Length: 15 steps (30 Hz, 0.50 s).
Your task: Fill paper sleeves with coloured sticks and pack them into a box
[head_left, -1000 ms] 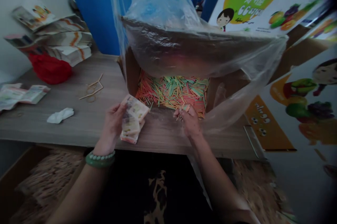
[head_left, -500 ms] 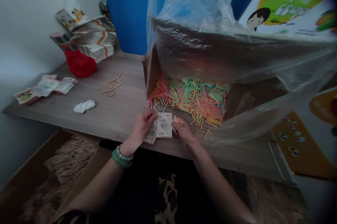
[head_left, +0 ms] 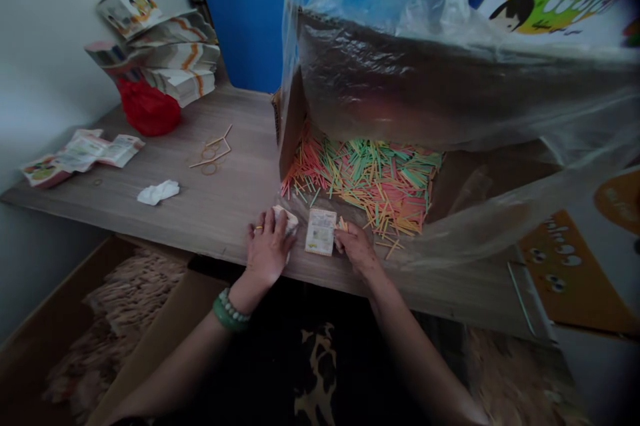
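Note:
My left hand (head_left: pixel 269 244) lies palm down at the table's front edge, fingers stretched over a pale printed packet (head_left: pixel 289 218) that it mostly covers. My right hand (head_left: pixel 354 244) is closed, with the edge of a small printed packet (head_left: pixel 320 231) at its fingertips. Several short yellow-orange sticks (head_left: pixel 343 225) poke out above those same fingers. Just beyond the hands, a heap of pink, green and yellow sticks (head_left: pixel 370 173) spills from a cardboard box (head_left: pixel 291 126) lined with clear plastic.
On the wooden table (head_left: pixel 210 203) at left are a crumpled white tissue (head_left: pixel 159 192), rubber bands with sticks (head_left: pixel 213 153), several packets (head_left: pixel 83 156), a red bag (head_left: pixel 150 109) and stacked packaging (head_left: pixel 185 69). Clear plastic sheeting (head_left: pixel 480 239) drapes at right.
My left hand has let go of the small packet, moved slightly left and flattened over the other packet. My right hand stays at the small packet. The view has shifted slightly.

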Each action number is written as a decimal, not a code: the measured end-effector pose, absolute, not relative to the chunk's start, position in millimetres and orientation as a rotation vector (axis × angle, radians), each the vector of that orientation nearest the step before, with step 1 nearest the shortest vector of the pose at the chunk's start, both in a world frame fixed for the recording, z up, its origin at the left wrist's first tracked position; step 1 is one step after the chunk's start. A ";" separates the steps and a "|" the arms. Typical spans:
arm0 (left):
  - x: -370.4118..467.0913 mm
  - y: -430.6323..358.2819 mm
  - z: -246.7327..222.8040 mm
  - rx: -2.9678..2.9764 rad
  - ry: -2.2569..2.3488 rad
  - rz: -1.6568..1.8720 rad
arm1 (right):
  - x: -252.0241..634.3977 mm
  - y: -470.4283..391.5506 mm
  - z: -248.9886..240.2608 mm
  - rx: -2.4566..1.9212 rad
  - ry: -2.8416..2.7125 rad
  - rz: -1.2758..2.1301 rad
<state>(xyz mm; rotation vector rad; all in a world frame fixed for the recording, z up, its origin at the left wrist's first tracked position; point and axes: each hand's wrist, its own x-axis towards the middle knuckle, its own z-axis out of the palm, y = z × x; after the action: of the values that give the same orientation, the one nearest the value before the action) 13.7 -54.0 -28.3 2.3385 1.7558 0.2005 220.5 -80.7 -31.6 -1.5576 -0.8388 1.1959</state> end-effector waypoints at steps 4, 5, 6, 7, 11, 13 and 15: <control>-11.6 -30.4 -27.9 2.393 1.791 0.191 | 220.2 -82.9 -28.0 -1.552 -0.864 1.202; -16.8 -24.4 -27.6 2.381 1.811 0.208 | 220.2 -82.9 -27.8 -1.555 -0.871 1.205; -21.2 -18.7 -27.8 2.358 1.833 0.243 | 220.1 -82.7 -28.1 -1.562 -0.876 1.206; -24.8 -13.4 -28.6 2.326 1.845 0.296 | 220.1 -82.4 -28.9 -1.574 -0.882 1.203; -36.0 4.3 -35.6 1.973 1.812 0.689 | 220.3 -81.7 -35.4 -1.629 -0.942 1.163; -41.7 12.0 -39.1 1.720 1.779 0.872 | 220.5 -81.9 -39.3 -1.627 -0.981 1.152; -46.8 19.0 -40.9 1.557 1.763 0.939 | 220.4 -82.2 -42.7 -1.625 -1.003 1.153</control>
<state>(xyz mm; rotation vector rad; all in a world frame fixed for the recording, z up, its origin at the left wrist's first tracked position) -46.8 19.0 -40.9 1.5570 1.7628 0.9391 220.4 -82.2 -42.7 -1.6249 -1.0030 1.1527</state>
